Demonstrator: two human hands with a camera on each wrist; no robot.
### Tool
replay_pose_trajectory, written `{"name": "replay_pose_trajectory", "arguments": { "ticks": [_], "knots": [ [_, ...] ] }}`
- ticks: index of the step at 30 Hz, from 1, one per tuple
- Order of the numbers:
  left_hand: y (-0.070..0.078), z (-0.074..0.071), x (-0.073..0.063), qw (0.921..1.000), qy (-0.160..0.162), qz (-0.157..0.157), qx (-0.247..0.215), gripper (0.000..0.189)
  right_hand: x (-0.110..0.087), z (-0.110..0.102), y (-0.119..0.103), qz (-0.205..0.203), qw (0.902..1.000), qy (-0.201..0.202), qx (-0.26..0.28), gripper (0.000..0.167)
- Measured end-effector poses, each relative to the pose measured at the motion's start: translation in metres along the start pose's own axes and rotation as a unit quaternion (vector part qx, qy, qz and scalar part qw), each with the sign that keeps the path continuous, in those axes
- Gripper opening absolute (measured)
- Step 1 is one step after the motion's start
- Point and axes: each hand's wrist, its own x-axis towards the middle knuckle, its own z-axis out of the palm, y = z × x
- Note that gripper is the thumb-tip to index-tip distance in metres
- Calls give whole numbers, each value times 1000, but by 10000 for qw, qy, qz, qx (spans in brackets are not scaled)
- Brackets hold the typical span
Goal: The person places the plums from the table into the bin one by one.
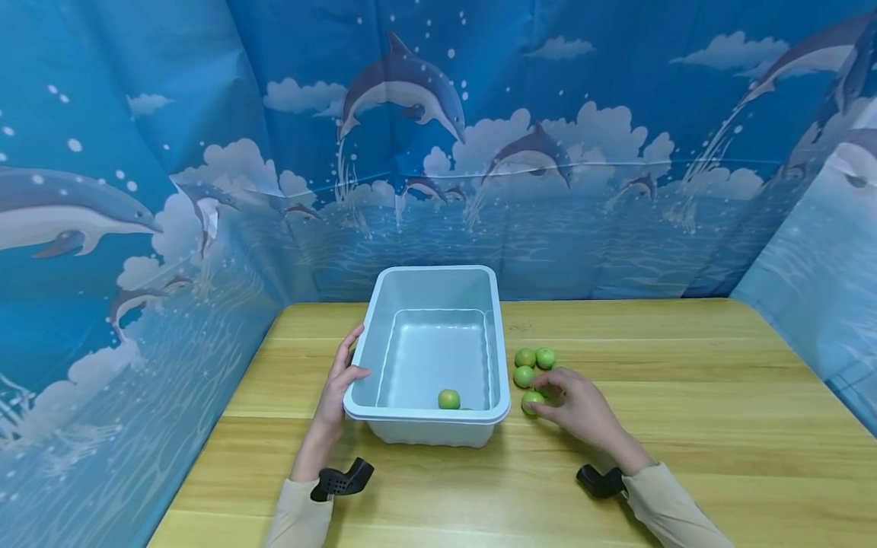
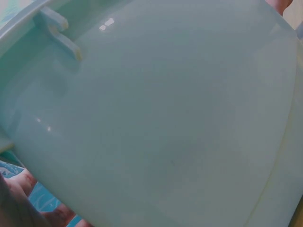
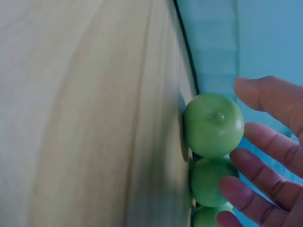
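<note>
A pale blue-green plastic bin (image 1: 428, 415) stands on the wooden table, and my left hand (image 1: 334, 392) grips its left rim with the thumb over the edge. In the left wrist view the bin's outer wall (image 2: 165, 118) fills most of the picture. One lime (image 1: 448, 399) lies inside by the near wall, with a sliver of another beside it. Right of the bin, several limes sit close together. My right hand (image 1: 578, 403) is at the nearest lime (image 3: 214, 125), thumb and fingers spread loosely around it without a closed grip.
The other loose limes (image 1: 524, 367) lie just beyond the right hand, close to the bin's right wall. The wooden table (image 1: 685, 396) extends to the right. A blue dolphin-print sheet (image 1: 548, 228) hangs behind the table and along its sides.
</note>
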Motion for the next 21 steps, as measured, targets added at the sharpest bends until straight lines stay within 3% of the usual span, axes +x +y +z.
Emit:
{"name": "replay_pose_trajectory", "arguments": {
  "ticks": [21],
  "knots": [
    [1,0,0,10000,-4,-20,-41,68,-4,3,1,32,9993,-121,-351,31]
  ]
}}
